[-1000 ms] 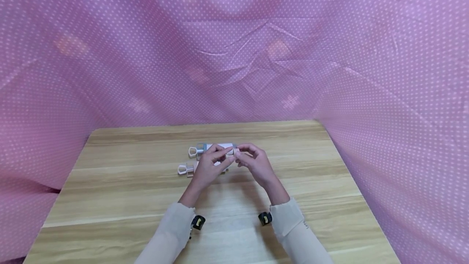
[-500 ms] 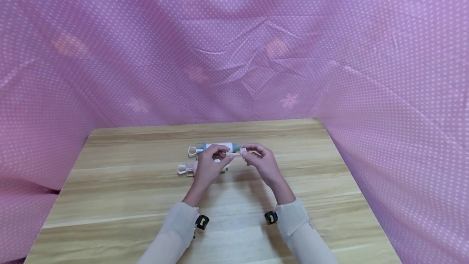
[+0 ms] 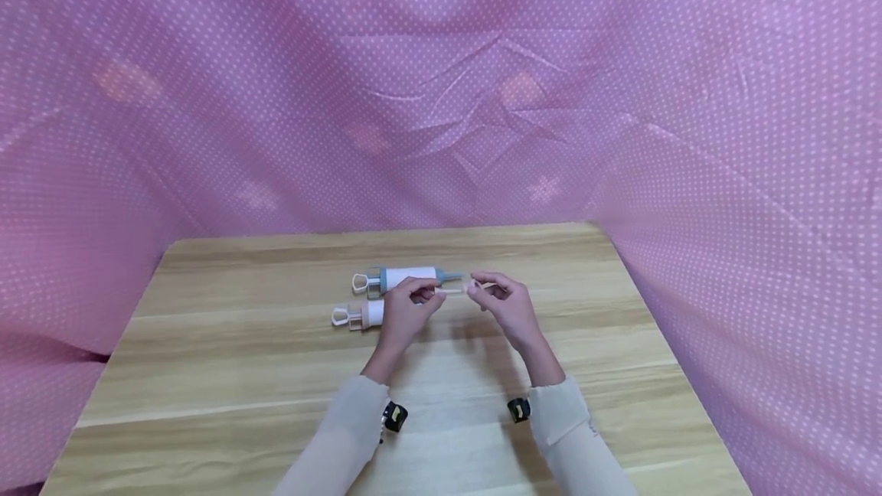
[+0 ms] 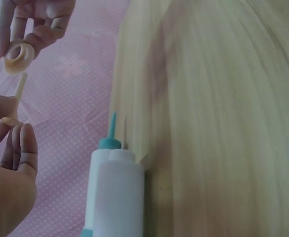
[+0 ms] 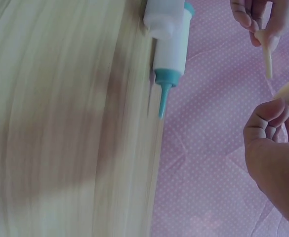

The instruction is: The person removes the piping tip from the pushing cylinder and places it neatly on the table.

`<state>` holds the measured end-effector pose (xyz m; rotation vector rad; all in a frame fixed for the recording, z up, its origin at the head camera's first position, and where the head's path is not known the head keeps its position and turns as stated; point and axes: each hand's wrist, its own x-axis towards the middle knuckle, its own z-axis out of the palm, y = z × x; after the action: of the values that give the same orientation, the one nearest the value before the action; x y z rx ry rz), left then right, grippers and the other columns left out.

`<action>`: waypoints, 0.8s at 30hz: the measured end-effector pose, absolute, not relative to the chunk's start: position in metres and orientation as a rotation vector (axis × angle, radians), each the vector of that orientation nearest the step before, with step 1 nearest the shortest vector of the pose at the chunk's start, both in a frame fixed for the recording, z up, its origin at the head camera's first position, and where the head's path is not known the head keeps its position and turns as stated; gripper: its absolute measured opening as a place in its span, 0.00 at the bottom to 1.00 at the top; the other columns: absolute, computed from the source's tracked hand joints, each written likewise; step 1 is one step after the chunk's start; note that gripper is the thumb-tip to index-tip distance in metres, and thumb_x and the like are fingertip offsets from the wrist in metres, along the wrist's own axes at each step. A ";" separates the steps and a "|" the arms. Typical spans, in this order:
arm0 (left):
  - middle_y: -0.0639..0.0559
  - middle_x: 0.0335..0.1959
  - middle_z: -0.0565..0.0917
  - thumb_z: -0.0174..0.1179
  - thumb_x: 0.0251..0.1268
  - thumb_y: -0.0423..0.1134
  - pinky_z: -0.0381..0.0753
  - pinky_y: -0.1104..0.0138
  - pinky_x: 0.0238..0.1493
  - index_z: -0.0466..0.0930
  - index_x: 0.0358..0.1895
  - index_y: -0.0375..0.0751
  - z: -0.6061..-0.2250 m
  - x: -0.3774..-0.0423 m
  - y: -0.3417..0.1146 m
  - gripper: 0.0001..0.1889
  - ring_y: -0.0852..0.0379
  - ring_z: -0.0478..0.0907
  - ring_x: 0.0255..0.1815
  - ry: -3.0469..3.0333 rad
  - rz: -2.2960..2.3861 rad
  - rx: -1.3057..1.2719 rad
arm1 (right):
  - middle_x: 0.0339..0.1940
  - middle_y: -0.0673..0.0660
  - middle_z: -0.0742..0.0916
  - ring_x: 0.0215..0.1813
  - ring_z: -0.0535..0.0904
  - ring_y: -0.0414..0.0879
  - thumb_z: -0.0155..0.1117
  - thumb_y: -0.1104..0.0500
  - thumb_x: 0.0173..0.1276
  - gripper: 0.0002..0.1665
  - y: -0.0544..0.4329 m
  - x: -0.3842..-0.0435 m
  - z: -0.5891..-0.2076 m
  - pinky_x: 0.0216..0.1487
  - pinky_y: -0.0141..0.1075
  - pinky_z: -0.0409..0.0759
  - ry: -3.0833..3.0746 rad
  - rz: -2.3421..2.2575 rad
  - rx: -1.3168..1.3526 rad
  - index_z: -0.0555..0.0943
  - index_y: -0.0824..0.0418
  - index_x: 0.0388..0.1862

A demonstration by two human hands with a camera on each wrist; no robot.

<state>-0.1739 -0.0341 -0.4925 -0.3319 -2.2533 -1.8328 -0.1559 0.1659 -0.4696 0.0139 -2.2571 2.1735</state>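
My left hand (image 3: 405,316) pinches a slim cream nozzle (image 4: 20,89) between thumb and fingers, its narrow end pointing at my right hand. My right hand (image 3: 508,311) pinches a cream ring-shaped cap (image 4: 23,61) by its edge. In both wrist views a small gap shows between the nozzle's tip and the cap. A white decorating syringe with teal ends (image 3: 411,277) lies beyond the left hand, its teal tip to the right. Nearer lies a second white syringe with a pale pink collar (image 3: 374,314); the left hand covers its front part, which in the left wrist view has no nozzle.
Both syringes lie on a wood-grain table (image 3: 227,373), their handle rings to the left. Pink dotted cloth (image 3: 441,136) hangs around the table's back and sides. Each sleeve cuff carries a small black wrist camera (image 3: 395,416).
The hands have drawn apart and shifted right, the right hand farther. The cap has come away from the nozzle's tip. More of the teal syringe shows now.
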 end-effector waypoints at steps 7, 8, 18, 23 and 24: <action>0.44 0.34 0.88 0.74 0.56 0.30 0.86 0.66 0.39 0.87 0.42 0.33 -0.499 -0.176 -0.026 0.11 0.52 0.84 0.34 -2.326 -1.794 -0.293 | 0.43 0.60 0.86 0.34 0.77 0.40 0.72 0.65 0.67 0.21 0.177 -0.157 -0.471 0.33 0.30 0.75 -2.260 2.118 -0.066 0.83 0.69 0.57; 0.46 0.33 0.88 0.74 0.56 0.30 0.86 0.66 0.39 0.88 0.42 0.34 -0.500 -0.176 -0.025 0.10 0.53 0.84 0.34 -2.352 -1.782 -0.278 | 0.42 0.60 0.85 0.33 0.77 0.40 0.72 0.65 0.66 0.20 0.178 -0.156 -0.469 0.33 0.30 0.75 -2.265 2.114 -0.078 0.83 0.70 0.56; 0.49 0.31 0.88 0.75 0.56 0.32 0.86 0.65 0.37 0.89 0.40 0.36 -0.507 -0.185 -0.015 0.09 0.56 0.85 0.32 -2.522 -1.722 -0.263 | 0.33 0.57 0.82 0.31 0.76 0.39 0.73 0.68 0.64 0.19 0.182 -0.149 -0.465 0.27 0.27 0.75 -2.274 2.099 -0.107 0.82 0.74 0.53; 0.51 0.32 0.87 0.74 0.57 0.33 0.85 0.67 0.38 0.89 0.40 0.36 -0.509 -0.194 -0.014 0.08 0.58 0.83 0.33 -2.589 -1.572 -0.407 | 0.31 0.59 0.82 0.31 0.76 0.40 0.71 0.70 0.65 0.18 0.186 -0.150 -0.468 0.30 0.29 0.77 -2.295 2.059 -0.117 0.81 0.75 0.52; 0.51 0.32 0.87 0.74 0.58 0.33 0.85 0.67 0.38 0.89 0.40 0.37 -0.510 -0.196 -0.014 0.08 0.58 0.83 0.33 -2.603 -1.534 -0.432 | 0.31 0.59 0.82 0.31 0.76 0.40 0.71 0.70 0.65 0.18 0.187 -0.151 -0.468 0.30 0.29 0.78 -2.303 2.055 -0.122 0.81 0.76 0.53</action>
<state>-0.1958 -0.0144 -0.5099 -0.4319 -2.6033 -1.5342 -0.1507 0.1872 -0.4679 -0.1223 -2.3030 2.0550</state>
